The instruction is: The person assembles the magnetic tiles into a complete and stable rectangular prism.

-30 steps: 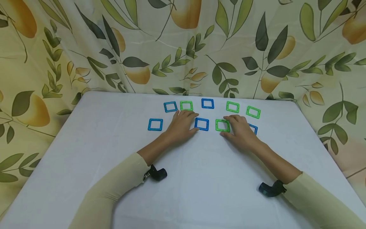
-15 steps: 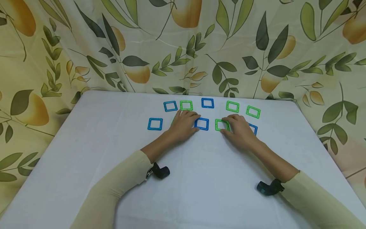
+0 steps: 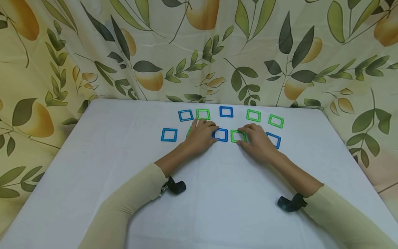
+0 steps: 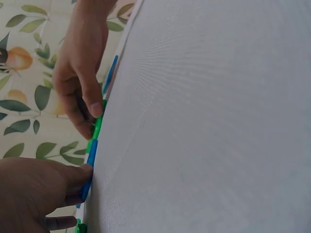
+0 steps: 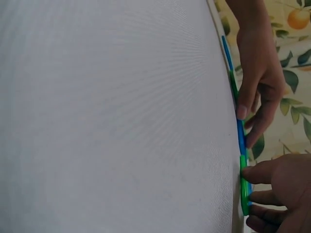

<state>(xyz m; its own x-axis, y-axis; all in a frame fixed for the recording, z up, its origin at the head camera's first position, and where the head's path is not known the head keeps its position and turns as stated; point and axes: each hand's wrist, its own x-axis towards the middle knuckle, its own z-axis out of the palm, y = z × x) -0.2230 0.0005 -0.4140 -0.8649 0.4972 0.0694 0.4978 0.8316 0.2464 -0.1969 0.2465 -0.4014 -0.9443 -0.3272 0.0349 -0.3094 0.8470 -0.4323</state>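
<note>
In the head view my left hand [image 3: 200, 139] holds a blue square frame tile [image 3: 227, 135] by its left side, thumb at the near edge and a finger at the far edge. Close to its right lies a green square frame tile [image 3: 231, 136], gripped between the thumb and fingers of my right hand [image 3: 259, 144]. A narrow gap shows between these two tiles. Another green tile [image 3: 188, 131] is mostly hidden under my left hand. Beside my right hand, a tilted blue tile [image 3: 279, 143] is partly covered. Both wrist views show the tiles edge-on, low on the table.
A back row holds a blue tile [image 3: 185, 111], a green tile [image 3: 203, 110], another blue tile [image 3: 226, 107] and two more green ones. One blue tile [image 3: 169, 129] lies left of my left hand. White cloth covers the table [image 3: 205, 207]; a patterned curtain [image 3: 192, 52] hangs behind.
My right hand has slid the green tile left, nearer the blue one, uncovering more of the tilted blue tile. My left hand has shifted slightly right, and more of the green tile under it shows.
</note>
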